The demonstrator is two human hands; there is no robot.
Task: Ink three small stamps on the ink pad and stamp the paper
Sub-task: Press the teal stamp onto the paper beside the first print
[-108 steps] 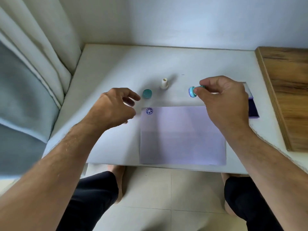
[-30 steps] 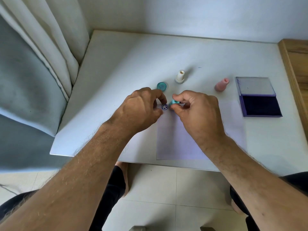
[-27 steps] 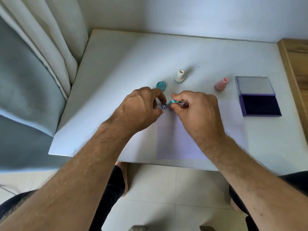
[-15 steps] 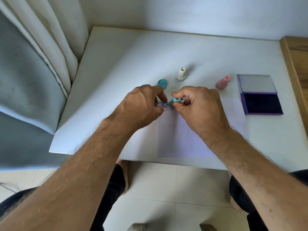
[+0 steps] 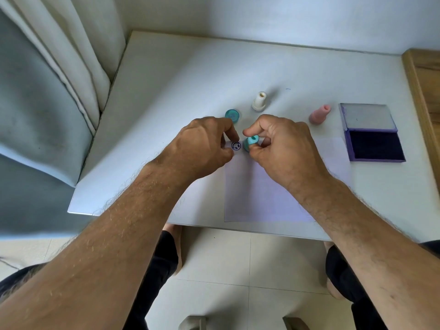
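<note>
A pale sheet of paper lies on the white table, with one round blue print at its top left corner. My right hand pinches a small teal stamp, base down on the paper just right of the print. My left hand rests on the paper's top left corner, fingertips pressed beside the print. A white stamp and a pink stamp stand behind the paper. The open purple ink pad lies to the right.
A teal cap sits on the table behind my left hand. A curtain hangs along the table's left side, and wooden furniture borders its right. The table's front edge is just below the paper.
My right hand carried the teal stamp from near the ink pad to the paper's top left. My left hand came onto the corner. In the last second both hands barely move.
</note>
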